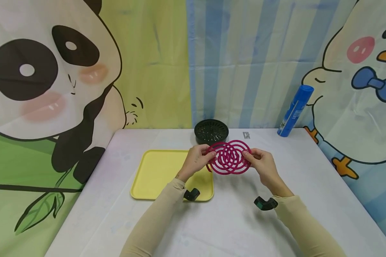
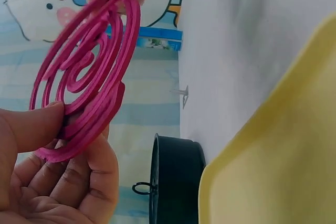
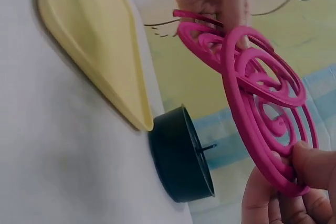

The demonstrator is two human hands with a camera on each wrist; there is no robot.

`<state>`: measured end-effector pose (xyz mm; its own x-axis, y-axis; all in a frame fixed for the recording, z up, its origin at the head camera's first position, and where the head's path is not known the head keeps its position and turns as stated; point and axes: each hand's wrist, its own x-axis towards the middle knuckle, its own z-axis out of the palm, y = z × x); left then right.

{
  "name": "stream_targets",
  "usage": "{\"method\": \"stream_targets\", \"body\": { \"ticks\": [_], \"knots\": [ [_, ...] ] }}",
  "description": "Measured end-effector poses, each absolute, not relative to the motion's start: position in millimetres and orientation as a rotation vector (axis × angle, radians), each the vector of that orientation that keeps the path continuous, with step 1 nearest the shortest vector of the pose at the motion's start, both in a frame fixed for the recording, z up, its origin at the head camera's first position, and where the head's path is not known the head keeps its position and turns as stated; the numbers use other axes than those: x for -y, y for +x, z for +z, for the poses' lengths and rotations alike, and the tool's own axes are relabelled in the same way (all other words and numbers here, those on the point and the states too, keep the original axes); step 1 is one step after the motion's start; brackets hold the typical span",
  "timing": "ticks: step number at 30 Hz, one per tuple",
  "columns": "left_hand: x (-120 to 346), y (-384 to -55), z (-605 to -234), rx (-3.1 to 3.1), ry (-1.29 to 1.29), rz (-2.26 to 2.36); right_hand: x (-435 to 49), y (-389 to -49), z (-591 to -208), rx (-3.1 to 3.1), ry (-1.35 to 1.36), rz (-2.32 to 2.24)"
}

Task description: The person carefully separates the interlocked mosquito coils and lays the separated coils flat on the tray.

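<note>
Two deep-pink mosquito coils [image 1: 229, 157] are held up above the table, their spirals overlapping and partly slid apart sideways. My left hand [image 1: 195, 160] pinches the left edge between thumb and fingers. At the opposite edge, my right hand [image 1: 264, 167] pinches the other side the same way. From the left wrist, the coils [image 2: 119, 95] appear steeply tilted, with the left thumb [image 2: 39, 127] on the near rim. In the right wrist view the strands [image 3: 239, 116] cross each other between the hands. How far they remain interlocked is hard to tell.
A yellow tray [image 1: 154, 178] lies below the left forearm. Behind the hands stands a round black coil holder [image 1: 209, 132] with a slotted inside. A small metal stand [image 1: 246, 135] lies to its right, and a blue spray can [image 1: 294, 112] stands at the back right.
</note>
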<state>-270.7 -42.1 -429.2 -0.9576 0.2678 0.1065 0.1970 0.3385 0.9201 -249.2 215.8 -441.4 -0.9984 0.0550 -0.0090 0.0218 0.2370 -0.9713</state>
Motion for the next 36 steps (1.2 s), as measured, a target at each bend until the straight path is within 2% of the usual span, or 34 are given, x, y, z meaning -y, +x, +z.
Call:
{"method": "stream_targets", "body": {
  "ticks": [36],
  "knots": [
    [43.8,-270.2,-429.4,-2.442,0.292,1.897,-221.3,-248.0,-444.9,2.243,-0.145,2.038]
  ]
}}
